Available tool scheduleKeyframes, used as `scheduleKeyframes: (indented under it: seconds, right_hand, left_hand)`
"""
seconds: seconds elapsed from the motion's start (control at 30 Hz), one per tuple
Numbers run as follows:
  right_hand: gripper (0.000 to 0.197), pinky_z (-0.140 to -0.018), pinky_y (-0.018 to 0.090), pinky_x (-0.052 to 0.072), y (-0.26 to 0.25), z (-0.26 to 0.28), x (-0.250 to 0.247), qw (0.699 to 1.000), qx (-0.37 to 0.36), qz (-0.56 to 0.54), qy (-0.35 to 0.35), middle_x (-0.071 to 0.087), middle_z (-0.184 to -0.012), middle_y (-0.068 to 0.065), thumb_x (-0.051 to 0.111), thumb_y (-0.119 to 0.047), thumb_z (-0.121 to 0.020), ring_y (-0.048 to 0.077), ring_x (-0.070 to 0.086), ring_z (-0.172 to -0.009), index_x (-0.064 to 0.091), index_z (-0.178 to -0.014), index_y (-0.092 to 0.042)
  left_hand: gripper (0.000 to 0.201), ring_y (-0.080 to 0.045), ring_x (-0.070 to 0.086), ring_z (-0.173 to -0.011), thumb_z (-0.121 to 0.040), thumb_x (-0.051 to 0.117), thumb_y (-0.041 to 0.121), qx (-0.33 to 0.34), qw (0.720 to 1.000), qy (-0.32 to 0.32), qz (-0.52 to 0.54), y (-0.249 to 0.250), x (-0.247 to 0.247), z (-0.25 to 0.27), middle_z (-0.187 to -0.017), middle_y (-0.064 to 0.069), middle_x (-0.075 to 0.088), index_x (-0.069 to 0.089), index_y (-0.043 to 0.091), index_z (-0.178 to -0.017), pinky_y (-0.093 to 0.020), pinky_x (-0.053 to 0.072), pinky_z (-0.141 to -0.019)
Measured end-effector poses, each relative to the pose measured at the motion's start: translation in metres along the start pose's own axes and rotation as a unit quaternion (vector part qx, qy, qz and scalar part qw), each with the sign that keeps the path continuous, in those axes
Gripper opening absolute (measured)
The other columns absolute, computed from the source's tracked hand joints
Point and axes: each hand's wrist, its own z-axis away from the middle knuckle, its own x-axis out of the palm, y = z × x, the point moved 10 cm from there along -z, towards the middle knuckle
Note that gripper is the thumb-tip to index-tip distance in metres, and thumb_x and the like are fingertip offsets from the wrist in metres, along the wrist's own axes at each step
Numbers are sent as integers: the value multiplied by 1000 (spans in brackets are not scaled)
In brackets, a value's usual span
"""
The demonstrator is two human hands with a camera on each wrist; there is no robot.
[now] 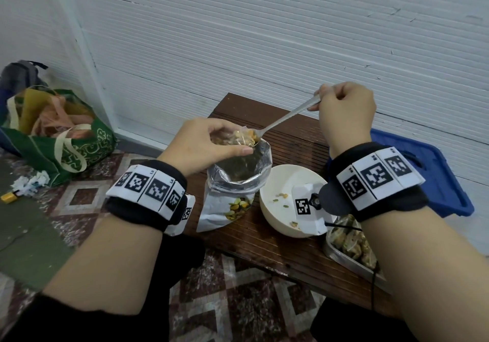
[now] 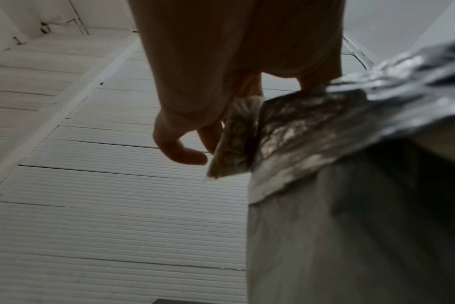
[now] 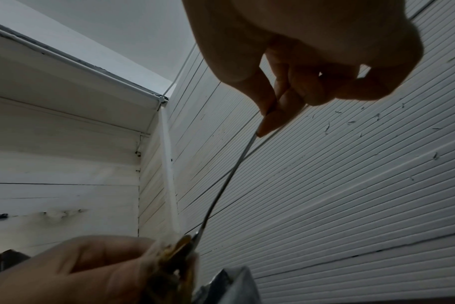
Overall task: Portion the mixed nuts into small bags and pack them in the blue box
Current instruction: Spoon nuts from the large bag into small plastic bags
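My left hand (image 1: pixel 209 143) holds a small clear bag (image 1: pixel 239 136) of mixed nuts by its mouth, just above the open foil nut pouch (image 1: pixel 238 177) standing on the wooden table (image 1: pixel 264 241). The same small bag (image 2: pixel 234 139) hangs from my fingers beside the pouch's foil rim (image 2: pixel 312 131) in the left wrist view. My right hand (image 1: pixel 344 111) pinches the handle end of a metal spoon (image 1: pixel 285 118); its bowl sits at the small bag's mouth. In the right wrist view the spoon (image 3: pixel 229 181) runs down to the bag. The blue box (image 1: pixel 428 177) lies at the right.
A white bowl (image 1: pixel 280 182) with a few nuts stands right of the pouch. A metal tray (image 1: pixel 352 249) of filled small bags sits at the table's near right. A green shopping bag (image 1: pixel 66 140) and litter lie on the tiled floor at left. A white ribbed wall (image 1: pixel 264 37) is behind.
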Motion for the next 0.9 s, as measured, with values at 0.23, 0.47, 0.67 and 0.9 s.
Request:
scheduleKeyframes:
  seconds: [0.23, 0.47, 0.67, 0.9]
  right_hand:
    - [17, -78, 24, 52, -28, 19, 14, 991, -94, -90, -33, 69, -77, 0, 57, -21, -94, 18, 66, -80, 63, -79, -22]
    - [14, -71, 12, 47, -46, 22, -17, 971, -162, -176, 24, 66, -78, -4, 58, -14, -94, 2, 64, -73, 64, -82, -20]
    - [20, -72, 16, 50, -35, 10, -42, 972, -132, -173, 91, 65, -76, -12, 57, -16, -93, -2, 64, -71, 60, -75, -24]
    - [23, -75, 29, 53, -2, 8, -42, 985, -62, -99, 126, 67, -78, 4, 57, -24, -91, 21, 65, -79, 56, -68, -24]
  left_hand:
    - [38, 17, 57, -78, -66, 82, 41, 7, 1000, 19, 16, 1, 3, -1, -90, 16, 68, 70, 30, -100, -2, 43, -66]
    - [25, 20, 55, -76, -67, 78, 46, -15, 997, 66, 41, -6, -10, -2, -86, 21, 64, 63, 38, -85, 0, 40, -66]
    - [26, 15, 57, -73, -75, 78, 37, -12, 995, 81, 58, -12, -15, -6, -85, 11, 68, 72, 21, -95, 0, 39, -64]
    - [19, -5, 65, -92, -72, 76, 44, -26, 993, 77, 80, -17, -19, -5, -100, 9, 72, 69, 31, -84, -25, 52, -82]
